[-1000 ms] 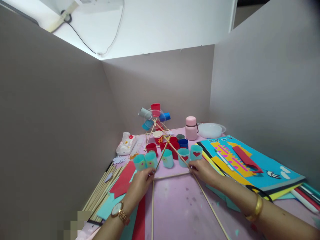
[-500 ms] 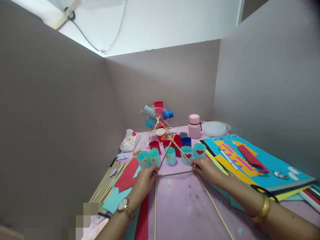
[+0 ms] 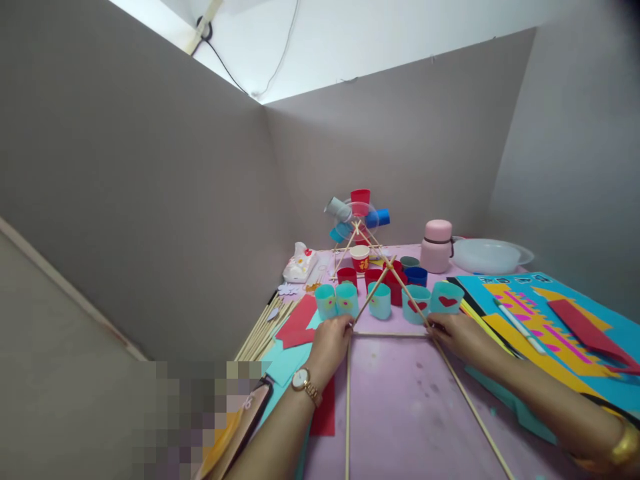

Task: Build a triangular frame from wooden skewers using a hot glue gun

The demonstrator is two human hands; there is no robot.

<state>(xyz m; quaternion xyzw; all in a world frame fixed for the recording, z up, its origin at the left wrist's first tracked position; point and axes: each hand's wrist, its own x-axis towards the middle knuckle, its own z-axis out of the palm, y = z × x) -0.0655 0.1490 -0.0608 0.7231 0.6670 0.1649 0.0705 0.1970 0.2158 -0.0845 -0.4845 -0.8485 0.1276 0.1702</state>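
A triangular frame of thin wooden sticks [image 3: 390, 335] stands in front of me, its upper sticks crossing at a bound apex. Long sticks run from its lower corners towards me. At the left corner my left hand [image 3: 331, 345], with a watch on the wrist, is closed around the joint. My right hand [image 3: 454, 333] pinches the right corner, where the crossbar meets a long stick; its fingertips are partly hidden. Just behind the frame stand light-blue paper cups [image 3: 379, 301], some with red hearts. Red cups [image 3: 395, 283] and a blue cup [image 3: 416, 276] sit behind those.
A small Ferris wheel [image 3: 357, 220] of sticks and coloured cups stands at the back. To the right are a pink flask [image 3: 437, 247], a white plate [image 3: 485, 256] and a blue picture board [image 3: 550, 327]. Loose sticks [image 3: 265, 333] and red paper [image 3: 300, 323] lie left. Grey partitions enclose the table.
The view has turned to the left, so everything sits further right in the picture. Both hands keep their hold on the frame's corners.
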